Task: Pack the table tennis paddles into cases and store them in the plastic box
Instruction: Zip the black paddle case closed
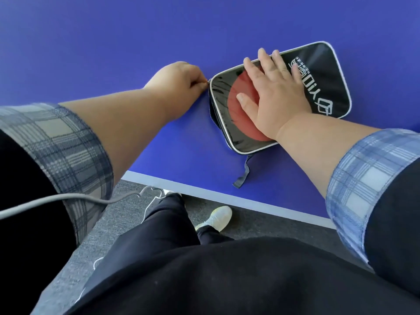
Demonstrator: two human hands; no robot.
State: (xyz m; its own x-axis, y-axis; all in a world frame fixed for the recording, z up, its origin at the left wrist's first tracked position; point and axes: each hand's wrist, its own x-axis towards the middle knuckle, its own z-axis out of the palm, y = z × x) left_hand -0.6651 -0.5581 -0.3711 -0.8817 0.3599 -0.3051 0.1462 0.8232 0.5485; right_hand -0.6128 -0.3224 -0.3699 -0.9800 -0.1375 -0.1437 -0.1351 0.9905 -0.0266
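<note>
My right hand presses flat, fingers spread, on the paddle case on the blue bench. My left hand pinches its zipper pull.

Deep violet-blue worktop with a pale grey front edge. Black case with silver-white piping and white lettering; a red paddle shows through its glossy window. Navy strap. Left cuff: grey and navy plaid. Right cuff: light blue and white plaid. Speckled grey carpet, black trousers, white shoe.
</note>
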